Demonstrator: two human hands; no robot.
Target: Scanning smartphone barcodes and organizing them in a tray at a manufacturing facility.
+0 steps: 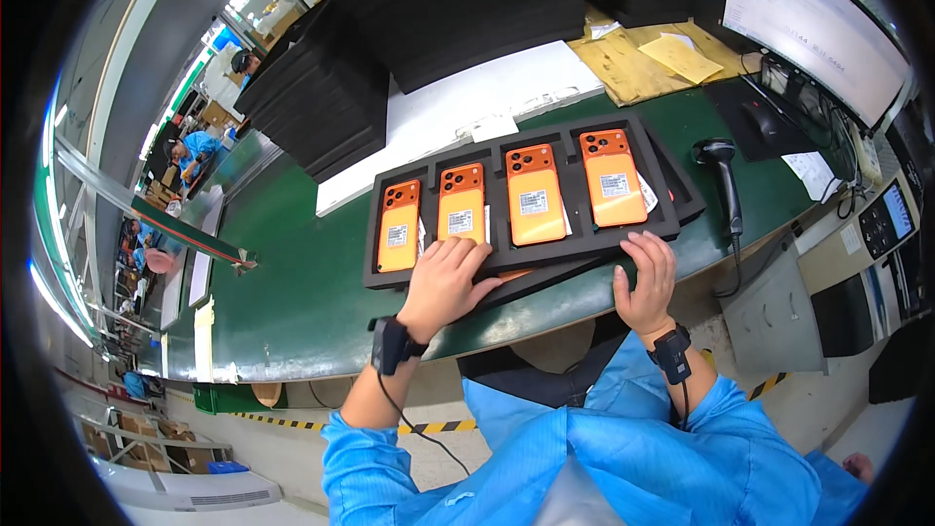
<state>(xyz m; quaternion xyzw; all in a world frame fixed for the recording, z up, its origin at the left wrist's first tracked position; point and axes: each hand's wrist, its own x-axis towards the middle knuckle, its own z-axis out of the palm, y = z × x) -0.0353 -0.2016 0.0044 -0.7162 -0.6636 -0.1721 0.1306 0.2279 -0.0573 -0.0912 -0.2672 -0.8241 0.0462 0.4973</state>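
Observation:
A black foam tray (495,180) lies on the green bench before me. In its slots rest several orange phones, each with a white label: a far left phone (397,209), one beside it (460,205), a third (534,180) and a right one (612,170). My left hand (446,284) is closed over the tray's near edge, just below the second phone. At the near right corner, my right hand (647,281) touches the edge, its fingers stretched and thumb apart. Underneath, a second black tray (687,197) sticks out at an angle, mostly hidden.
A black barcode scanner (723,185) stands right of the trays. Behind are tall stacks of black foam (326,88), a white sheet (429,125) and yellow paper (623,73). A monitor (813,19) and mouse (762,117) occupy the right. People work far left.

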